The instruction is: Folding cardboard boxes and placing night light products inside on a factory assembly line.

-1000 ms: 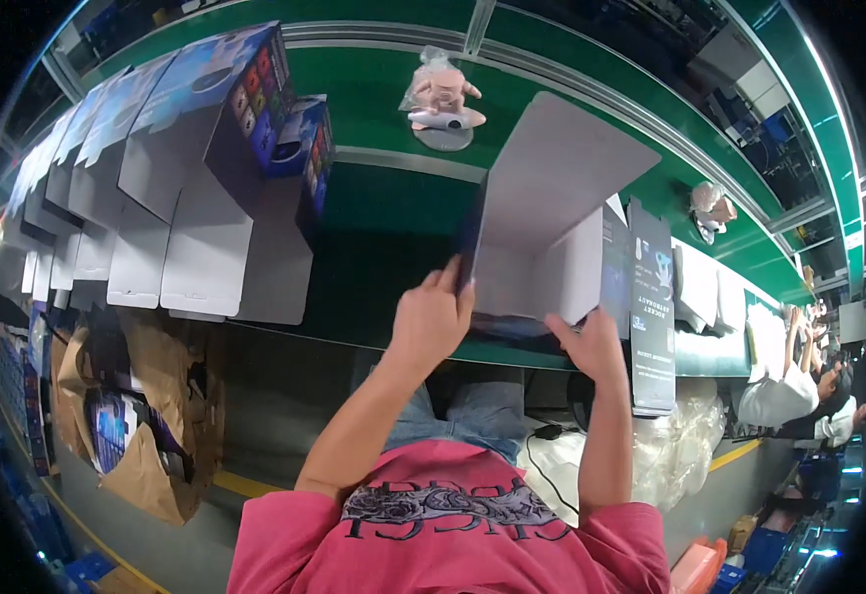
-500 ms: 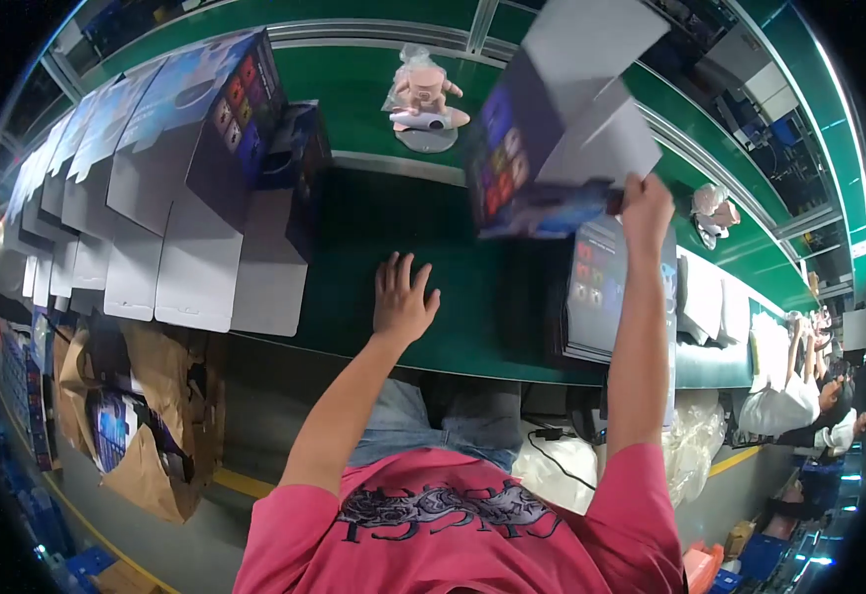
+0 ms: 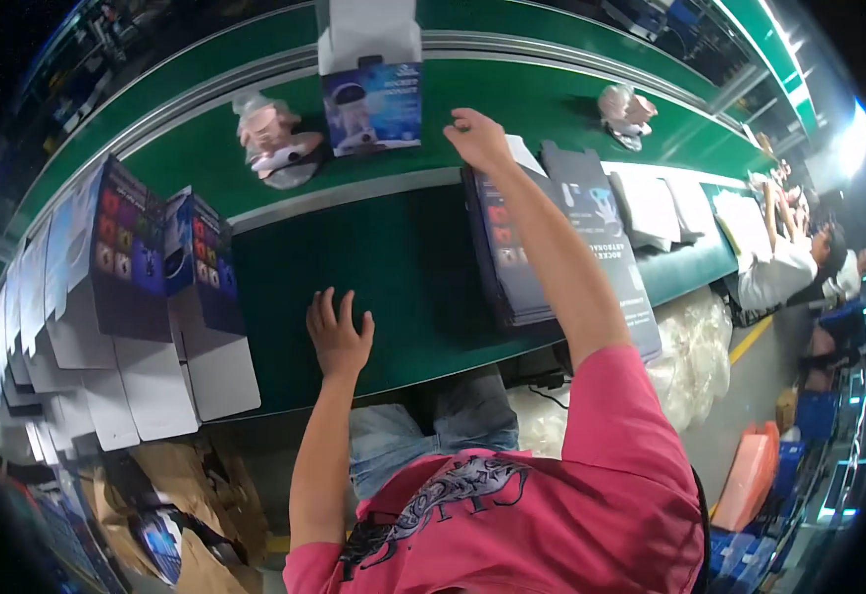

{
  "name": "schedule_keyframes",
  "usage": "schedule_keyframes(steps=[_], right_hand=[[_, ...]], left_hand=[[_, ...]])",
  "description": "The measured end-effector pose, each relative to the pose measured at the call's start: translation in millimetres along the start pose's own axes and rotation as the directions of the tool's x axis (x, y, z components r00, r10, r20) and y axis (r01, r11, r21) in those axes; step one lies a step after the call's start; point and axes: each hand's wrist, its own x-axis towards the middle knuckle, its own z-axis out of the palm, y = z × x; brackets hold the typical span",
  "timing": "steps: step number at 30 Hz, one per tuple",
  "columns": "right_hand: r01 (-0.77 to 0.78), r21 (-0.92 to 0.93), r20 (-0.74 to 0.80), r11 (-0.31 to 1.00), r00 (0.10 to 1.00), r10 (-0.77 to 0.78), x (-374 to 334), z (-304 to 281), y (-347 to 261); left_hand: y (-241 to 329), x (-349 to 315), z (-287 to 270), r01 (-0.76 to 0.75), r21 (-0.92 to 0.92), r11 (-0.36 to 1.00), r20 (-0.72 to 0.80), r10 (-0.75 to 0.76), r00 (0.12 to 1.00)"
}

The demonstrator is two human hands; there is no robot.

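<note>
My left hand [image 3: 340,342] lies on the dark green worktop with its fingers apart, holding nothing. My right hand [image 3: 479,141] is over the green conveyor belt, fingers curled together; a small dark spot shows between them, and I cannot make out what it is. Left of that hand, apart from it, an open printed carton [image 3: 373,107] stands upright with its white flaps raised. Beside the carton sits a pink figure on a rocket [image 3: 276,144], its top wrapped in clear plastic. Under my right forearm lies a stack of flat cartons [image 3: 505,252].
Several opened cartons [image 3: 126,297] stand in a row at the left edge. Another wrapped figure [image 3: 626,114] sits on the belt at right. White packets [image 3: 651,210] lie beyond the flat stack. A torn brown paper bag [image 3: 195,505] is on the floor. Another person [image 3: 784,247] sits at far right.
My right hand has let go of the carton, which now stands on the belt beside the wrapped figure. The view has turned right. My left hand stays open on the worktop.
</note>
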Motion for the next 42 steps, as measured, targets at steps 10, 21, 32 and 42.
schedule_keyframes(steps=[10, 21, 32, 42], right_hand=[[-0.478, -0.292, -0.251, 0.828, 0.874, 0.416, -217.3, -288.0, 244.6], [-0.809, 0.319, 0.404, 0.494, 0.587, 0.701, -261.9, -272.6, 229.6], [-0.792, 0.409, 0.414, 0.453, 0.603, 0.681, -275.6, -271.1, 226.4], [-0.671, 0.25, 0.235, 0.698, 0.741, 0.629, -268.4, -279.0, 218.7]], left_hand=[[24.2, 9.2, 5.5, 0.012, -0.026, 1.0, 0.002, -0.012, 1.0], [137.3, 39.0, 31.3, 0.191, -0.722, 0.665, 0.322, 0.079, 0.943], [218.4, 42.8, 56.7, 0.456, -0.747, 0.483, 0.501, -0.041, 0.864], [216.4, 1.6, 14.1, 0.326, -0.695, 0.64, 0.417, -0.01, 0.909]])
